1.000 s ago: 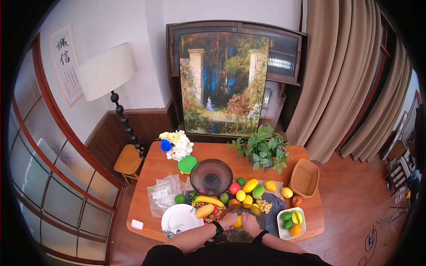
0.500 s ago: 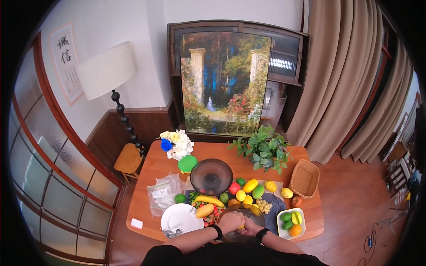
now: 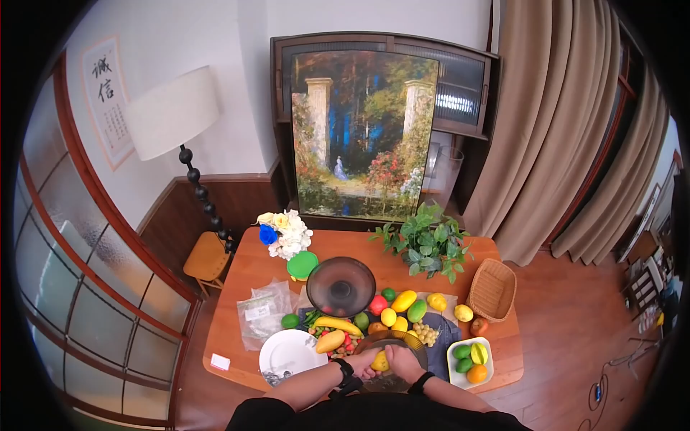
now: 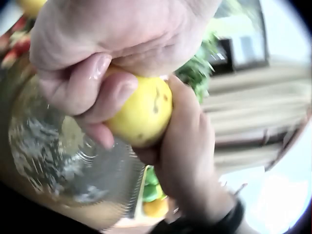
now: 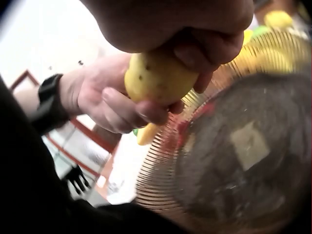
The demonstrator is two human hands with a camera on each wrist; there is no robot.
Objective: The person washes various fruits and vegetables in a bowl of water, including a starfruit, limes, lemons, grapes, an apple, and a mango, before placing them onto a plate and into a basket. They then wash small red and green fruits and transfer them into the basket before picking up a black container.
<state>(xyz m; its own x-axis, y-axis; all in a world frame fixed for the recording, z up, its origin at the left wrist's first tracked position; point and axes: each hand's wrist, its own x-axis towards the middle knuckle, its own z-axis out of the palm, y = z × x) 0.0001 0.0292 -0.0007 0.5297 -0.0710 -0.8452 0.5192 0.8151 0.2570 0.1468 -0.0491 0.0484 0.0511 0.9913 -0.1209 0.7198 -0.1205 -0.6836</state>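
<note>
A yellow fruit with small dark spots (image 3: 380,361) is held between both hands above a ribbed amber glass bowl (image 3: 415,348) of water. The left hand (image 3: 365,360) has its fingers curled round the fruit (image 4: 144,114), as the left wrist view shows. From the other side the right hand (image 3: 405,363) grips it, its fingers bent against the fruit's top in the right wrist view (image 5: 158,80). The left hand looks wet in its own view. Under the fruit, the bowl (image 5: 156,180) holds a pale square patch seen through the water.
Left of the bowl are a white plate (image 3: 287,352), a mango (image 3: 330,341) and bananas (image 3: 338,325). Behind stand a dark round bowl (image 3: 341,287) and a leafy plant (image 3: 428,241). At the right are a white fruit tray (image 3: 453,365) and a wicker basket (image 3: 493,289).
Half a second ago the left hand lay over the fruit and mostly hid it; now the hands have turned and shifted slightly left, and more of the fruit shows.
</note>
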